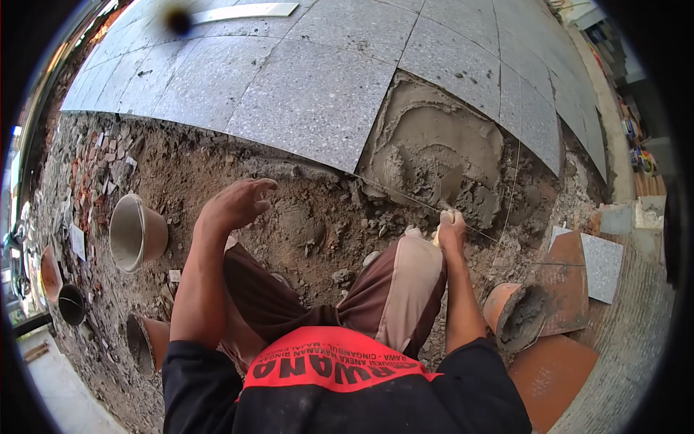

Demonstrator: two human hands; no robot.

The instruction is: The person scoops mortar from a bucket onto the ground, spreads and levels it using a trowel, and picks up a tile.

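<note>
My left hand [242,202] is raised over the bare soil at left centre, its fingers spread and curved with nothing between them. Near my right knee, my right hand [452,228] is closed round the handle of a trowel [452,184], whose grey blade lies on the wet mortar. The mortar [426,130] fills a square gap beside the grey speckled tiles [311,94], smoothed at the top and rough at its lower edge. A thin string [405,194] crosses the lower part of the mortar, close to my right hand.
Buckets stand at left, one pale [137,233] and one brownish [148,343]. At right, a bucket of mortar [517,315] lies tilted beside brown tiles [553,376] and a loose grey tile [603,267]. A pale strip [246,11] rests on the laid tiles. Rubble covers the left ground.
</note>
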